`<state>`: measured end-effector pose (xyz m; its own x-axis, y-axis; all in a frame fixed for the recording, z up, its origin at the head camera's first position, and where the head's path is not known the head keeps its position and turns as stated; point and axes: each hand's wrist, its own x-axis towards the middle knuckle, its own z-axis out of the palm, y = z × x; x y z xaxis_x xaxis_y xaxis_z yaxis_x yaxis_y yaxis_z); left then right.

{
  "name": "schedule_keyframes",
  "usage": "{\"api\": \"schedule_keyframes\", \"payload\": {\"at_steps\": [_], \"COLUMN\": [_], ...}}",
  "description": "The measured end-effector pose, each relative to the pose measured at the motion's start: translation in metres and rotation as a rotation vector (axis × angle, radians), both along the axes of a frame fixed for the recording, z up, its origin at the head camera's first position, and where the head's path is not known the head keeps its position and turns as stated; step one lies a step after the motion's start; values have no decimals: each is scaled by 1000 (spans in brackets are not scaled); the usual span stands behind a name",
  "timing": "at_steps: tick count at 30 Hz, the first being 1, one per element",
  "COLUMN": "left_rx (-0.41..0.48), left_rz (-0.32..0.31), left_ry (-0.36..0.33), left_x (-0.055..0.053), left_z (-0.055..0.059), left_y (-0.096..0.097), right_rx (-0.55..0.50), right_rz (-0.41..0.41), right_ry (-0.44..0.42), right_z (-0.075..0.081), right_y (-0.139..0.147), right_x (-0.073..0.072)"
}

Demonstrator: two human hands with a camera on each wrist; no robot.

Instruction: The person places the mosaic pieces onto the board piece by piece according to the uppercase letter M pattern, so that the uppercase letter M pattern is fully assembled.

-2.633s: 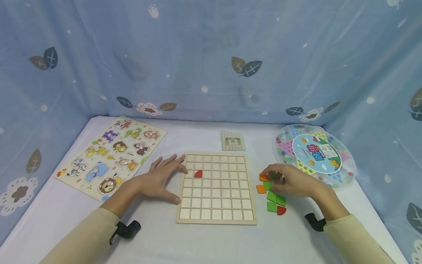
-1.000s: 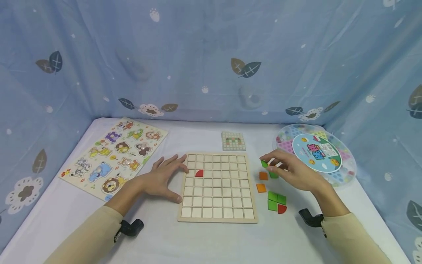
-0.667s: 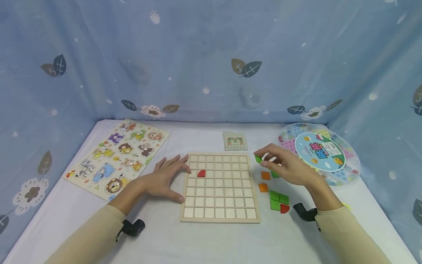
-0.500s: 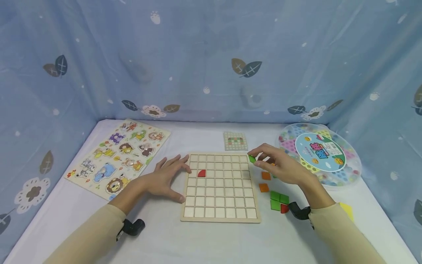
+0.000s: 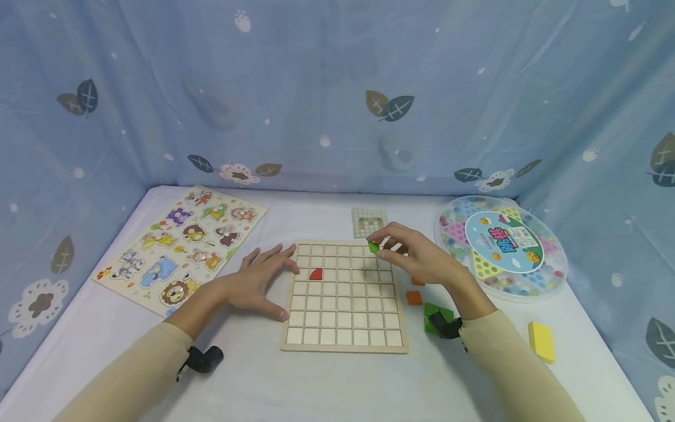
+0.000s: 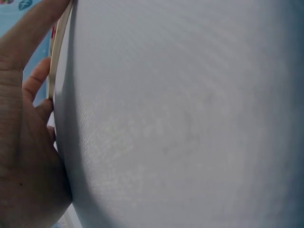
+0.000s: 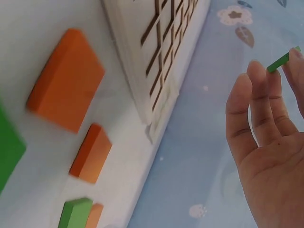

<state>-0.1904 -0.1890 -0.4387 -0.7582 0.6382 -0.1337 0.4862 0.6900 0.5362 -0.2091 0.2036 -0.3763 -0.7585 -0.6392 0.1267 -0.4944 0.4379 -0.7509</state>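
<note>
A wooden grid board (image 5: 345, 348) lies flat in the middle of the head view, with a red quarter-circle tile (image 5: 316, 274) in one cell at its upper left. My left hand (image 5: 250, 287) is spread along the board's left side, thumb and fingertips at the edge. The left wrist view shows that hand (image 6: 28, 142) beside the raised board edge (image 6: 59, 42). Between thumb and fingers my right hand (image 5: 416, 252) pinches a green tile (image 5: 373, 247) over the board's top right corner. The right wrist view shows this tile (image 7: 278, 63) edge-on.
Right of the board lie orange tiles (image 5: 413, 298) and green tiles (image 5: 432, 310), partly under the right wrist. A small pattern card (image 5: 364, 217) lies behind the board. An animal puzzle (image 5: 179, 249) is at left; a round game box (image 5: 503, 243) and yellow block (image 5: 542, 341) at right.
My right hand has lifted a green tile from the pile and carried it left, over the board's top right corner. The yellow block has come out from behind the sleeve. The left hand stays put.
</note>
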Motion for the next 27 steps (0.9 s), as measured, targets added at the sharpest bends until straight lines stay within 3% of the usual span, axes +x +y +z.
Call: {"api": "schedule_keyframes", "payload": {"at_steps": [12,20,27], "left_rx": [16,17,-13], "left_rz": [3,10,-1], "left_ry": [8,-3,-12], "left_x": [0,3,1], "left_z": [-2,2,5], "left_y": [-2,1,1], "right_rx": [-15,-35,-24], "right_rz": [49,73,106], "right_ry": [-18,-59,-39], "right_z": [-1,-6,-9], "right_y": [-23,-42,-56], "right_x": [-10,-14,-15]}}
